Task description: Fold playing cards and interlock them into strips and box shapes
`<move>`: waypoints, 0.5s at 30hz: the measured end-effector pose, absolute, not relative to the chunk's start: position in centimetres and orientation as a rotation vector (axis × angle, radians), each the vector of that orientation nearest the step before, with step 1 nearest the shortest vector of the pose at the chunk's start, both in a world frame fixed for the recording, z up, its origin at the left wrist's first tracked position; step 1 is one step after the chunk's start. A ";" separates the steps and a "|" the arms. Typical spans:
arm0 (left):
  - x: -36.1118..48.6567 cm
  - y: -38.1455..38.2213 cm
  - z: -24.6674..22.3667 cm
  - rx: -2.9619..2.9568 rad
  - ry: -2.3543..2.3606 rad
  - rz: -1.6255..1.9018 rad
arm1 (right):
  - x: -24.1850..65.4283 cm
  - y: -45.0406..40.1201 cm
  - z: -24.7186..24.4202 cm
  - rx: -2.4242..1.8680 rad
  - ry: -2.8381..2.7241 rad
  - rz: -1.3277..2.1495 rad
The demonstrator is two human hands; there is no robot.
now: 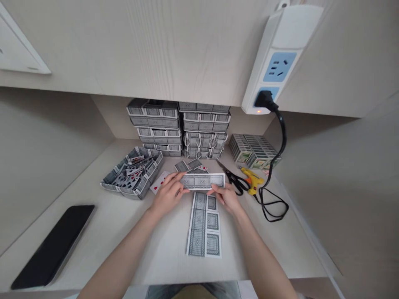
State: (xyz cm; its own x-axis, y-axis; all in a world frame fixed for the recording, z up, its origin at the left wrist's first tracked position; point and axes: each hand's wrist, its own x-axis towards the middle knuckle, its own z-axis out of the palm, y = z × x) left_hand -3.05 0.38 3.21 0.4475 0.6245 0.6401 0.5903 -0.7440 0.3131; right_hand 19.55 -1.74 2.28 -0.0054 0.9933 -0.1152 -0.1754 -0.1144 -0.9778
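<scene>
A horizontal strip of patterned playing cards (202, 181) is held up between both hands over the table. My left hand (168, 191) is closed on its left end, and my right hand (227, 196) pinches the right end with the thumb on top. Just below the strip, a joined panel of cards (197, 226) lies flat, with smaller card pieces (213, 244) along its right side. Loose cards (195, 164) are scattered behind the hands, and a card with red hearts (158, 182) lies beside my left hand.
Card-built boxes (204, 141) are stacked at the back. A card tray (135, 193) sits left, a black flat object (54, 245) nearer. Right are black scissors (238, 182), a yellow glue gun (254, 178), its black cord and card packs (255, 149). A power strip (280, 62) hangs above.
</scene>
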 end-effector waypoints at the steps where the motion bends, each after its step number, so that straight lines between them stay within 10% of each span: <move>1: -3.0 0.4 3.2 2.635 1.105 1.201 | 19.5 -1.7 2.2 -1.161 -1.027 1.358; 15: -3.0 0.5 3.2 2.630 1.124 1.207 | 18.9 -1.5 1.5 -1.015 -1.080 1.523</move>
